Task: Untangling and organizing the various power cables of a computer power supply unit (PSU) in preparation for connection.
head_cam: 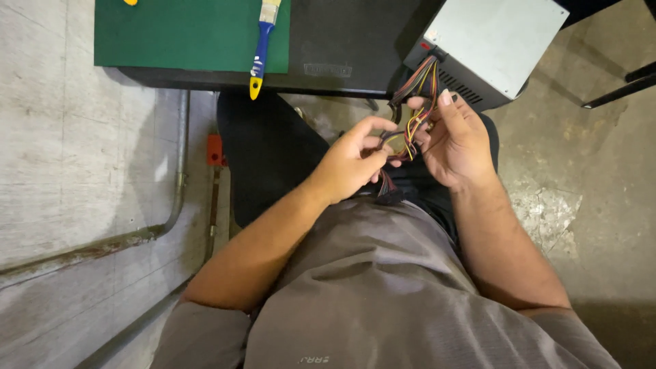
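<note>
While both hands, left hand [352,160] and right hand [454,140], pinch the wire bundle [410,126] from the grey power supply [495,41], sorting looks midway, brush [262,48] untouched.

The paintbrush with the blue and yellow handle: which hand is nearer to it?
Left. The left hand sits below and to the right of the paintbrush, apart from it, fingers in the cable bundle. The right hand is farther right, holding the same cables.
</note>
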